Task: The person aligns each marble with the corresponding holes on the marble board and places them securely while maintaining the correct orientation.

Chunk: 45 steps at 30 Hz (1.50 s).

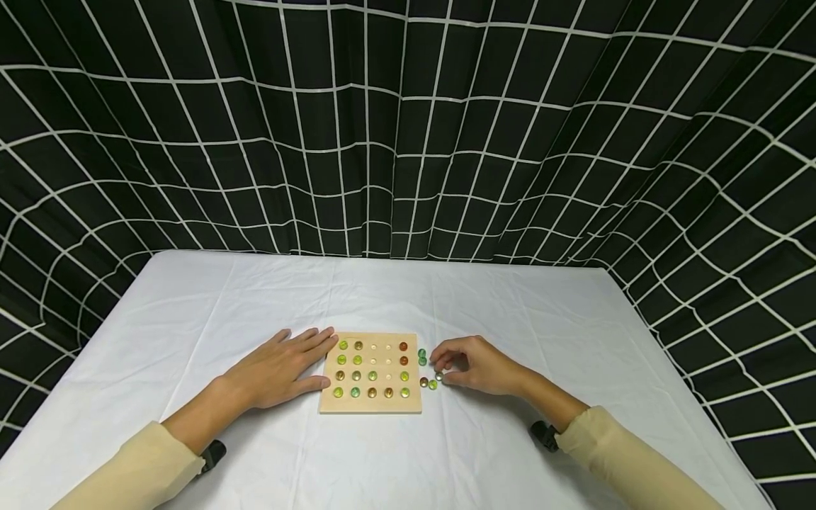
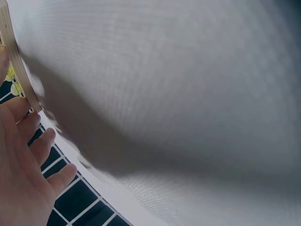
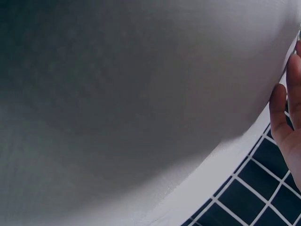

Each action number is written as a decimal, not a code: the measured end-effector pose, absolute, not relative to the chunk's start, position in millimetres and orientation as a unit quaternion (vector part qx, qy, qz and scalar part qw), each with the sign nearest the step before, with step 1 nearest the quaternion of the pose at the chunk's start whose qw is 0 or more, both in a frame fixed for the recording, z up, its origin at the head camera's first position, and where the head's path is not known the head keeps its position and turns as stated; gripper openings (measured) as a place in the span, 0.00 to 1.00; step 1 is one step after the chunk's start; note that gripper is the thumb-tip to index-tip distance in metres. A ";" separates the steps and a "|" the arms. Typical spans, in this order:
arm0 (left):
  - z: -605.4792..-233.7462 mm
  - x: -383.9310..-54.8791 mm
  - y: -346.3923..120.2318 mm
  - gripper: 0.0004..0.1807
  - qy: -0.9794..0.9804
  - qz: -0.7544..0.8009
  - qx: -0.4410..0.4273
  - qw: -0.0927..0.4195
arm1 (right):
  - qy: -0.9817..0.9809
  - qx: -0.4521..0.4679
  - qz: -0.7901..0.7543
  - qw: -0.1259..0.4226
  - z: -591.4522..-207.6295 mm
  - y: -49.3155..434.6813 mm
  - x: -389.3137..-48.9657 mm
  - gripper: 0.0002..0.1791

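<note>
A square wooden board (image 1: 371,405) lies on the white tablecloth (image 1: 395,297), with green, yellow and amber glass marbles (image 1: 355,375) in most of its holes. My left hand (image 1: 307,360) lies flat on the cloth, its fingers straight and touching the board's left edge. The left wrist view shows that hand (image 2: 23,160) beside the board's edge (image 2: 14,61). A few loose marbles (image 1: 428,383) lie just right of the board. My right hand (image 1: 441,370) is curled over them, thumb and fingertips pinching a pale marble (image 1: 438,375) on the cloth. The right wrist view shows only finger edges (image 3: 287,122) and cloth.
The table is covered by the white cloth and ends in edges at left, right and front. A black curtain with a white grid (image 1: 408,127) hangs behind and around it. Beige sleeves (image 1: 612,453) cover both forearms.
</note>
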<state>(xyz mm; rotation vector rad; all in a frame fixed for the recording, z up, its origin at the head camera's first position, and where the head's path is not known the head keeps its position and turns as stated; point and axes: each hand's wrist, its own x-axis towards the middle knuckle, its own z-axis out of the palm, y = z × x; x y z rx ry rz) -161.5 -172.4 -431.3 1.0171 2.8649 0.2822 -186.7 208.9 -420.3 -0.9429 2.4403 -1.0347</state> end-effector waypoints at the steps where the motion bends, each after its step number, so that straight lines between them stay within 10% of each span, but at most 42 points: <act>1: -431.2 -161.4 -172.5 0.40 0.937 0.093 0.333 0.044 | 0.856 -0.330 -0.362 0.163 -420.7 208.4 -186.8 0.16; 45: -432.0 -161.7 -172.5 0.40 0.939 0.090 0.329 0.049 | 0.856 -0.350 -0.361 0.120 -405.0 152.6 -190.6 0.12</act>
